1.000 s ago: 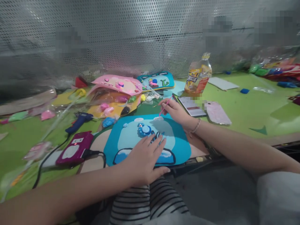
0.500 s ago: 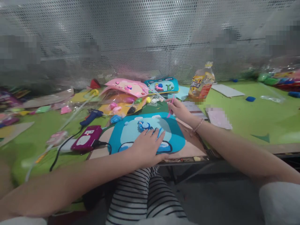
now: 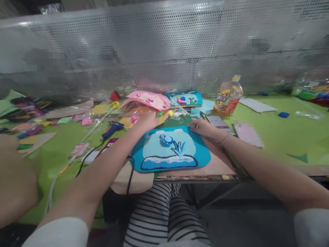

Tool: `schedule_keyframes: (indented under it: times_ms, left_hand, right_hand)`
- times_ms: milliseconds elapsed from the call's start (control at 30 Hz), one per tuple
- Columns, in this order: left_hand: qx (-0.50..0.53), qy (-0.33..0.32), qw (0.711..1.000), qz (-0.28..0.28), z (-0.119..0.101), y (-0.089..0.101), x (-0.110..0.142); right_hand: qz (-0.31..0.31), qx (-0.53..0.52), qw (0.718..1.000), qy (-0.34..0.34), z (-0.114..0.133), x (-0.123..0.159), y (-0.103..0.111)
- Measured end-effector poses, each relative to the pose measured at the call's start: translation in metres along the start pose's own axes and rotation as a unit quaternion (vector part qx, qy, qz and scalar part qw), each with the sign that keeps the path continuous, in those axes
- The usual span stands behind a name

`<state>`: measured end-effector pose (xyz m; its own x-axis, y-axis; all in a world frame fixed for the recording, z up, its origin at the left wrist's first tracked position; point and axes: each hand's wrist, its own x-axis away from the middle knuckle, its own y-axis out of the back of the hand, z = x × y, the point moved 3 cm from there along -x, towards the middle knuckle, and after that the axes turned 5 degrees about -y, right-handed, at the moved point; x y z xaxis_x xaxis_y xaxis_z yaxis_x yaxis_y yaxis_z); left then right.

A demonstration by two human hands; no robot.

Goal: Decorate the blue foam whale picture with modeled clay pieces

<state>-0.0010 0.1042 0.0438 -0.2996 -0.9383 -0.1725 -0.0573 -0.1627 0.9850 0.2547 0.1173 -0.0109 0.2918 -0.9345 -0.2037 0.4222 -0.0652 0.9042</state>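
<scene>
Mostly, I see a decorated blue sheet (image 3: pixel 205 155) lying flat on the near side of the left hand (image 3: pixel 148 123) and the right hand (image 3: pixel 203 128). A blue snail-like figure (image 3: pixel 166 140) sits on it, nearer me than the gap between the hands; beside that figure, on the right hand's side, stands a spray of blue leaves (image 3: pixel 180 149) with some dark edging, and below both, farthest from the hands, runs a blue-and-white band (image 3: pixel 168 161) fully ringed in dark outline. I count those as done. Two white patches (image 3: pixel 179 130) between the hands show no dark outline that I can make out, so I judge them the least finished.

As for pose, the left hand stretches past the sheet's far left corner toward a pink lump (image 3: pixel 134 118) just left of it and a yellow lump (image 3: pixel 170 113) to its right; its fingers blur into the clutter, so I cannot tell their spread or whether they hold anything. The right hand is at the far right corner, fingers bent and pointing left, fairly narrow; whether something is pinched there, I can't tell. A screened device (image 3: pixel 219 122) lies just right of it.
</scene>
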Motion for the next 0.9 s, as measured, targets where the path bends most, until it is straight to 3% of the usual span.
schedule_keyframes:
  times_ms: [100,233,467,667,900]
  left_hand:
    - [0.005,0.033,0.999,0.019,0.021,-0.022,-0.021]
    - [-0.004,0.032,0.999,0.012,0.02,-0.038,-0.018]
    - [-0.022,-0.029,0.995,-0.09,0.001,-0.012,0.002]
    - [0.009,-0.152,0.985,-0.08,-0.023,-0.007,0.014]
    - [0.052,-0.155,0.984,-0.071,-0.031,-0.015,0.019]
  right_hand:
    - [-0.03,-0.003,0.999,0.01,-0.003,-0.001,0.0]
    - [-0.088,-0.028,0.996,0.017,-0.005,-0.001,-0.001]
    - [-0.14,-0.093,0.984,0.054,0.027,-0.006,0.01]
    - [-0.082,-0.212,0.952,0.203,0.072,-0.021,0.008]
    - [-0.066,-0.383,0.919,0.068,0.065,-0.011,-0.019]
